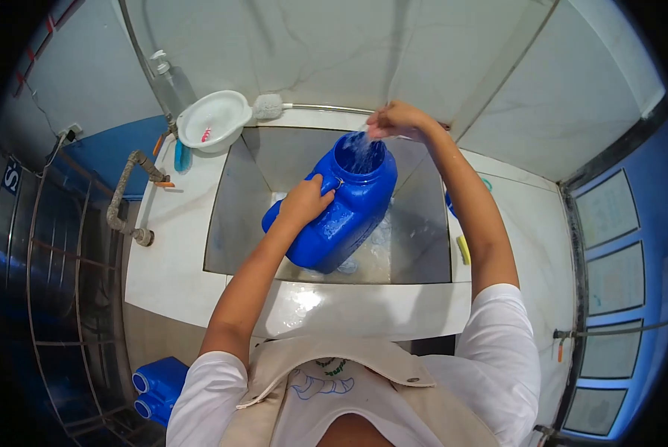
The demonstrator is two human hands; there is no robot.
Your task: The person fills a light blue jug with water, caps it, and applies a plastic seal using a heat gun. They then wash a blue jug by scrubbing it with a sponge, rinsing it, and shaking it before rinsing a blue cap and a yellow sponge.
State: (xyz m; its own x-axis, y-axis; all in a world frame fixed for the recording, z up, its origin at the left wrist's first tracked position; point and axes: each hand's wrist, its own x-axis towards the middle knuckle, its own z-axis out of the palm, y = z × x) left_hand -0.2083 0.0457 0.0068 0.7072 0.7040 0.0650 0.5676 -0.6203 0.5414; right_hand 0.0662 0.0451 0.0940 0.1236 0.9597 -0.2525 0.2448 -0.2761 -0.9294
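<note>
A large blue plastic jug (pixel 349 216) leans at a tilt in the grey sink, its wide round mouth facing up and away from me. My left hand (pixel 306 201) is closed around the jug's handle, on the left side near the neck. Just above the mouth's far rim is my right hand (pixel 395 121), its fingers pointing left and bent. Splashing water (pixel 364 153) shows below these fingers, inside the mouth. Water and blur cover the fingertips, so I cannot make out whether they hold anything. Wet drops coat the jug's side.
The sink (pixel 233 201) is set in a white tiled counter (pixel 170 253). On its back-left corner stand a white basin (pixel 222 112), a long-handled brush (pixel 268 106) and a pump bottle (pixel 171 82). A yellow sponge (pixel 464 250) lies at right. Blue containers (pixel 162 387) sit low at left.
</note>
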